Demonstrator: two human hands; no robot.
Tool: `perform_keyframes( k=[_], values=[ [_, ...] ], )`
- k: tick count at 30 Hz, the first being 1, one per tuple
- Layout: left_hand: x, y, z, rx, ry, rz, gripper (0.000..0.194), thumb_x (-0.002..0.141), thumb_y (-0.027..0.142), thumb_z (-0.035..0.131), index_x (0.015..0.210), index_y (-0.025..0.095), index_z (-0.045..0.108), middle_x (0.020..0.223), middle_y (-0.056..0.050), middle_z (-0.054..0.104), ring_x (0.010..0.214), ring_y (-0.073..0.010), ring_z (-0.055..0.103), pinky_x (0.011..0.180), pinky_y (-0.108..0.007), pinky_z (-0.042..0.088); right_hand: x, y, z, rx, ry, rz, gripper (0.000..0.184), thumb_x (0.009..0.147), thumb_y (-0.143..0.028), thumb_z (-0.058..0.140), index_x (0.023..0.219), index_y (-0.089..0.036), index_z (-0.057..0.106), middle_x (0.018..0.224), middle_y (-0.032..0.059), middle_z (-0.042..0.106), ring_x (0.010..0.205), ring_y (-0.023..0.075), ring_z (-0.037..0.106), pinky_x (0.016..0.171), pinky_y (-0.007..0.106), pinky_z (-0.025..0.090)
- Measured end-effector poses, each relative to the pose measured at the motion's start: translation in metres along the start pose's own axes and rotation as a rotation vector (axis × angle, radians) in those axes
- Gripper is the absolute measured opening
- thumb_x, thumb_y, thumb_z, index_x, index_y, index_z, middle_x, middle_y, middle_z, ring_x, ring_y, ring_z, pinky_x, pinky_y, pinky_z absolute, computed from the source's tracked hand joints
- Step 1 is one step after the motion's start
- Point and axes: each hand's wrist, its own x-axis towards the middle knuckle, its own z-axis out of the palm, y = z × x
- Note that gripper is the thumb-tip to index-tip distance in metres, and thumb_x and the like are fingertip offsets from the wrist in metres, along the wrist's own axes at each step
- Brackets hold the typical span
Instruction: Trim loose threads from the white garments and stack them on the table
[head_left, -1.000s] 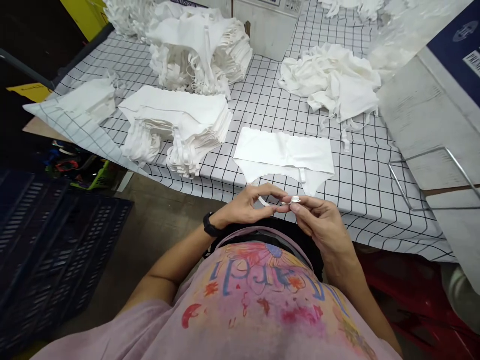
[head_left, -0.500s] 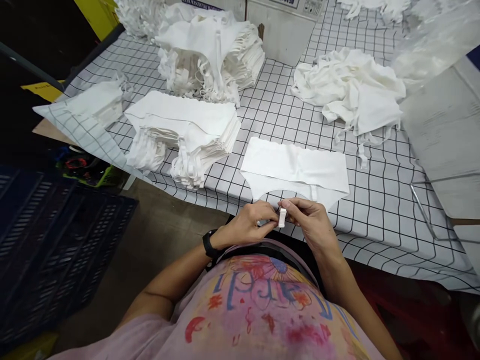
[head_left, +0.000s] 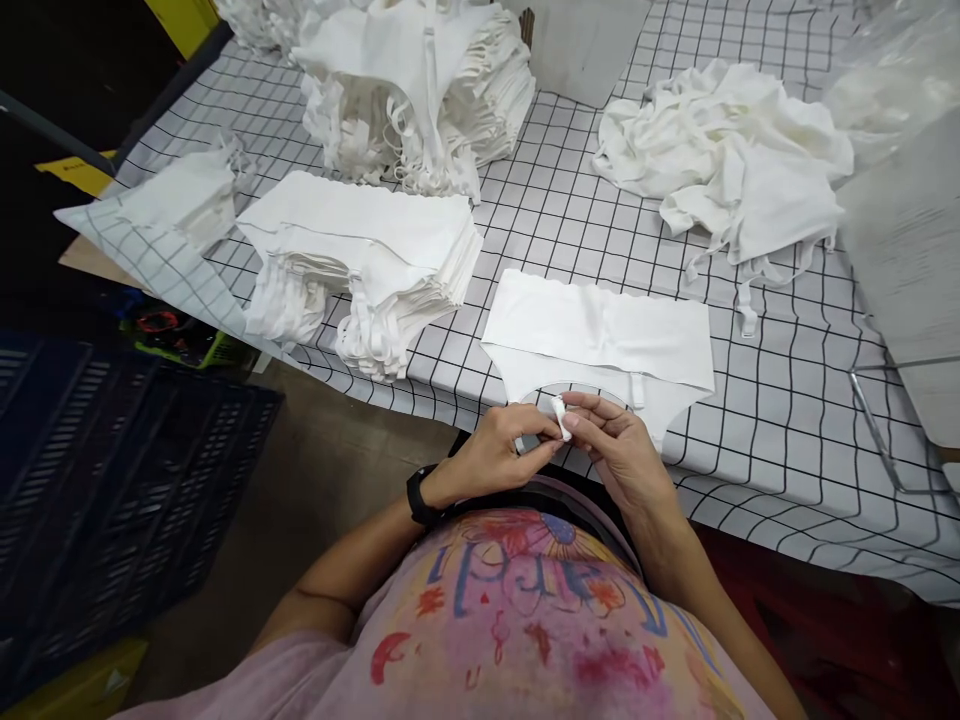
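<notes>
A white garment that looks like a garter belt (head_left: pixel 592 320) lies flat before me, scalloped edge away from me, at the table's near edge. Just over its lower edge, both hands meet at a small white strap end (head_left: pixel 560 417). My left hand (head_left: pixel 506 445), with a black band on the wrist, is closed, thumb and forefinger pinching at the strap end. On the other side, my right hand (head_left: pixel 619 440) pinches it too between thumb and fingers. Fingers partly hide the piece, so its fastening cannot be made out. Another strap (head_left: pixel 637 390) lies on the garment's right part.
A neat stack of like white garments (head_left: pixel 360 220) lies to the left, a taller stack (head_left: pixel 420 80) behind it. A loose white heap (head_left: pixel 727 150) sits back right, near a carton (head_left: pixel 911 270) and a wire stand (head_left: pixel 874 425). Blue crates (head_left: pixel 127 480) stand on the floor at left.
The strap end has turned from upright to tilted and risen slightly between my fingers. My right thumb has moved down along it. The view has shifted a little.
</notes>
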Motion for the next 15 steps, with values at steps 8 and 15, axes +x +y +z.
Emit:
perform_keyframes(
  k=[8, 15],
  values=[
    [-0.004, -0.004, 0.003, 0.078, -0.059, 0.021, 0.011, 0.094, 0.018, 0.062, 0.086, 0.021, 0.069, 0.086, -0.003, 0.076, 0.082, -0.0168, 0.070, 0.079, -0.030, 0.055, 0.006, -0.008, 0.008, -0.005, 0.038, 0.070, 0.038, 0.053, -0.038, 0.099, 0.082, -0.019, 0.083, 0.075, 0.0039, 0.075, 0.063, 0.0113, 0.058, 0.060, 0.025, 0.048],
    [0.010, -0.011, -0.018, 0.157, -0.037, 0.190, 0.009, 0.096, 0.020, 0.063, 0.094, 0.018, 0.071, 0.084, -0.003, 0.075, 0.079, -0.0156, 0.068, 0.081, -0.032, 0.053, 0.015, -0.003, 0.008, 0.032, 0.054, -0.008, 0.030, 0.062, -0.037, 0.096, 0.078, -0.018, 0.079, 0.077, 0.0032, 0.075, 0.058, 0.0075, 0.048, 0.057, 0.023, 0.042]
  ],
)
